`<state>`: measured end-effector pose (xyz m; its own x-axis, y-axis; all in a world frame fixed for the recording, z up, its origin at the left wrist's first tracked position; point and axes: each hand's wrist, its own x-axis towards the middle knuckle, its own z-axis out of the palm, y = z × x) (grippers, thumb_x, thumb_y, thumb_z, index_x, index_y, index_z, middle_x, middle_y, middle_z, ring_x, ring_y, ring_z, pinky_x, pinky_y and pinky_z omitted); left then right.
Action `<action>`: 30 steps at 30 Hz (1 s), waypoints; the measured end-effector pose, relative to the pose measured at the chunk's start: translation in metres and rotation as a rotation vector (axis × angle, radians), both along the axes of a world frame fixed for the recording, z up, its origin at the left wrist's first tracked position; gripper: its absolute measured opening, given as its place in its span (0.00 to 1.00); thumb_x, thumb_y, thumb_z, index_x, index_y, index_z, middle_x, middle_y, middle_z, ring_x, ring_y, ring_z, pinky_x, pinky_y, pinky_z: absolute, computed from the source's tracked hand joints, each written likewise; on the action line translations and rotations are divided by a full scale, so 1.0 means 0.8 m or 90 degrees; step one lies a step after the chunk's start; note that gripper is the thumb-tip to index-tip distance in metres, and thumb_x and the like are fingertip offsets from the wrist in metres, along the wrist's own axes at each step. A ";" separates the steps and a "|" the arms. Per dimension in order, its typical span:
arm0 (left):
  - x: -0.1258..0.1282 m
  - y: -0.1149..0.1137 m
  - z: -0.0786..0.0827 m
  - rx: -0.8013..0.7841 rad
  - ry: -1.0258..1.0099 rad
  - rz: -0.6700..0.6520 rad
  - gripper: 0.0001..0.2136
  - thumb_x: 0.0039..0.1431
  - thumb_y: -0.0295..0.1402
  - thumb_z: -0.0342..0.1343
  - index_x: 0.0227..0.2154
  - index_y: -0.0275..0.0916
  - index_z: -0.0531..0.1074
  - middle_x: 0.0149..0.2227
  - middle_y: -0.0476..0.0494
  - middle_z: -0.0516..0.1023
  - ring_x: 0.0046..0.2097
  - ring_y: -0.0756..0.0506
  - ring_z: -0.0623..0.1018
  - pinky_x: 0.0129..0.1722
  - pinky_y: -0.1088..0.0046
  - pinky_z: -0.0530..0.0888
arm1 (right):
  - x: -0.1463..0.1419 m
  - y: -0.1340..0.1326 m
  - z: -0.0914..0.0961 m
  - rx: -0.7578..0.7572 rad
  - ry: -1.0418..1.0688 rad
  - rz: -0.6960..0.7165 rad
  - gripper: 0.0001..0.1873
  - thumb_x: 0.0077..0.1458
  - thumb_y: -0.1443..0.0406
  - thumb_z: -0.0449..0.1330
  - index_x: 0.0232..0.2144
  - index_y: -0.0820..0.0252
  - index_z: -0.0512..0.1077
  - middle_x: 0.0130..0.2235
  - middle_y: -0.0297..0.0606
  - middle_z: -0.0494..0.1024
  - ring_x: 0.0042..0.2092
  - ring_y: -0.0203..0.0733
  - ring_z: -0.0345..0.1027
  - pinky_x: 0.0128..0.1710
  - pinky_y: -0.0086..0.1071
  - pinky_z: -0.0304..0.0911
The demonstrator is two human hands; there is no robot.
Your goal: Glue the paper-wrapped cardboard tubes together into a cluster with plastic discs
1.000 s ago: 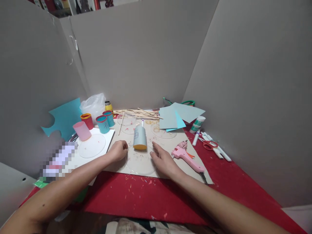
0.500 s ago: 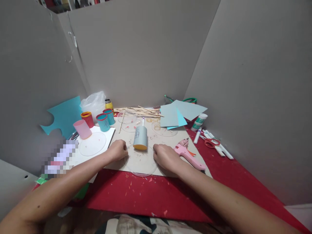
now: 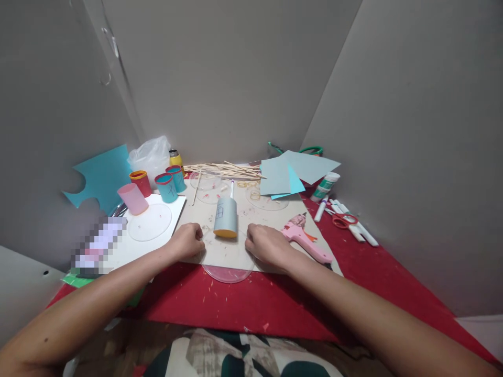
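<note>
A clear plastic disc [image 3: 228,268] lies in front of me, its near edge hanging off the cardboard mat [image 3: 243,212] over the red table cover [image 3: 236,309]. A grey-blue paper cup with an orange rim [image 3: 225,217] rests tilted on the disc's far part. My left hand [image 3: 189,241] is closed at the disc's left edge. My right hand [image 3: 264,245] is closed at its right edge. Both seem to pinch the rim. A purple-tipped marker [image 3: 231,187] lies just behind the cup.
A pink glue gun [image 3: 307,242] sits right of my right hand, with red scissors [image 3: 343,220], markers [image 3: 363,234] and a glue bottle [image 3: 325,187] beyond. Wooden sticks [image 3: 223,170] and blue paper sheets [image 3: 294,170] lie at the back. Coloured cups [image 3: 167,187] and a white sheet [image 3: 173,209] are left. Grey panels enclose the table.
My right hand went from flat and open to closed at the disc's edge. The disc, with the cup on it, slid toward me past the mat's near edge.
</note>
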<state>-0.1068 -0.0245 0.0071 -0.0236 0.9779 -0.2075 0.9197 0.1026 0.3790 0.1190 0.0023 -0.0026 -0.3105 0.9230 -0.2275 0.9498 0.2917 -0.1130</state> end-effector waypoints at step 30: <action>0.008 0.019 -0.011 0.057 -0.076 -0.054 0.12 0.49 0.20 0.58 0.36 0.38 0.73 0.32 0.45 0.80 0.33 0.46 0.76 0.32 0.73 0.66 | 0.161 -0.025 -0.014 0.222 0.079 -0.160 0.17 0.58 0.50 0.56 0.41 0.55 0.70 0.45 0.51 0.80 0.45 0.60 0.75 0.30 0.41 0.62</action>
<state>-0.1001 -0.0093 -0.0020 0.0801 0.9901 -0.1153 0.8713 -0.0134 0.4905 0.2480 -0.0177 -0.0139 -0.0725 0.9881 0.1359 0.9816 0.0949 -0.1659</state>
